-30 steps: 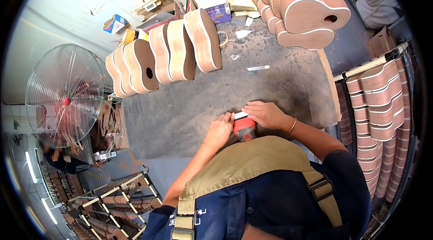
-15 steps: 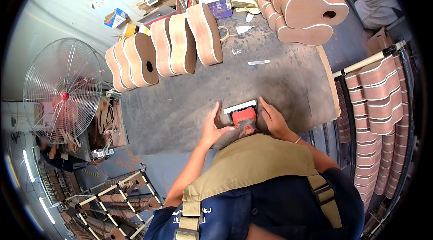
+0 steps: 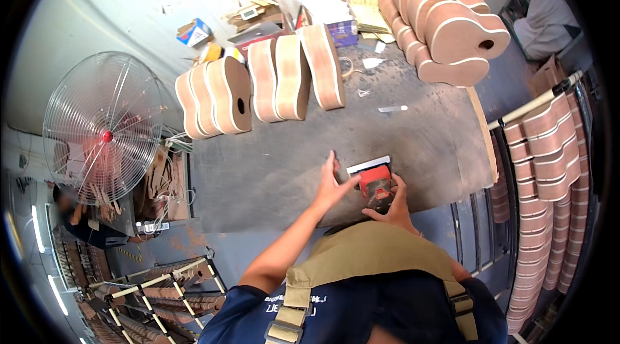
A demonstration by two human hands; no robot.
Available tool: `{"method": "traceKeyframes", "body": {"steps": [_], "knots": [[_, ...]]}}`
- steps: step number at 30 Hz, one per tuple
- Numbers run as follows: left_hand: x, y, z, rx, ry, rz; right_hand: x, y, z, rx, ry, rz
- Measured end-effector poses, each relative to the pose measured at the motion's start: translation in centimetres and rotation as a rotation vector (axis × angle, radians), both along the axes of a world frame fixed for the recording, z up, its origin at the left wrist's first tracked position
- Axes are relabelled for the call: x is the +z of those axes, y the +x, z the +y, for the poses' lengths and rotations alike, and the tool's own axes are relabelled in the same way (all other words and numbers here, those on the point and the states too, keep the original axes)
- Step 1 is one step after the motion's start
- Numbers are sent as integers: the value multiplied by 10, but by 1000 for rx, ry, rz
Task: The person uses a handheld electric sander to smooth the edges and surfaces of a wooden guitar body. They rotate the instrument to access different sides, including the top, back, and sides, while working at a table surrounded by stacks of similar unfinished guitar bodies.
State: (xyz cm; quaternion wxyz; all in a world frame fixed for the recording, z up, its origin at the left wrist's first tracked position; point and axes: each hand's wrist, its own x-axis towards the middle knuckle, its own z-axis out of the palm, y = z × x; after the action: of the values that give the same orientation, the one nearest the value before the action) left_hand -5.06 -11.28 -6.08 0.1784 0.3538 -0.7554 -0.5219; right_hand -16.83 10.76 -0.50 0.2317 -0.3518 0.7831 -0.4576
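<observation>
A red and black power sander (image 3: 375,184) with a flat pad edged in white rests near the front of the dark workbench (image 3: 290,150). My right hand (image 3: 399,209) is wrapped round its back end, fingers along the right side and thumb at the rear. To the sander's left, my left hand (image 3: 330,182) is open, its index finger pointing up and away and its thumb stretched toward the red housing. Whether that thumb touches the housing I cannot tell.
Small guitar bodies (image 3: 226,95) stand in a row at the back left, with more bodies (image 3: 452,27) stacked at the back right. A caged fan (image 3: 108,136) is at the left. Racks of bodies (image 3: 549,150) line the right. Boxes (image 3: 345,32) sit against the wall.
My right hand has gone from open beside the pad to gripping the sander's back end. The left hand stays open by the tool. The whole view has shifted slightly.
</observation>
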Motion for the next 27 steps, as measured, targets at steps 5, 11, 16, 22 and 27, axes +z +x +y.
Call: {"method": "traceKeyframes", "body": {"steps": [5,11,16,22,27], "knots": [[27,-8,-116,490,-464,-5,9,7,-36,-109,100,298],[30,-33,-214,419,-598,-258,13,5,-66,-166,21,416],[20,-40,-250,677,-382,-58,7,5,-67,-195,-41,489],[35,-4,-249,758,-582,69,-7,9,-61,-206,-98,504],[115,56,-183,787,-681,111,-1,-4,-53,-164,-80,449]]}}
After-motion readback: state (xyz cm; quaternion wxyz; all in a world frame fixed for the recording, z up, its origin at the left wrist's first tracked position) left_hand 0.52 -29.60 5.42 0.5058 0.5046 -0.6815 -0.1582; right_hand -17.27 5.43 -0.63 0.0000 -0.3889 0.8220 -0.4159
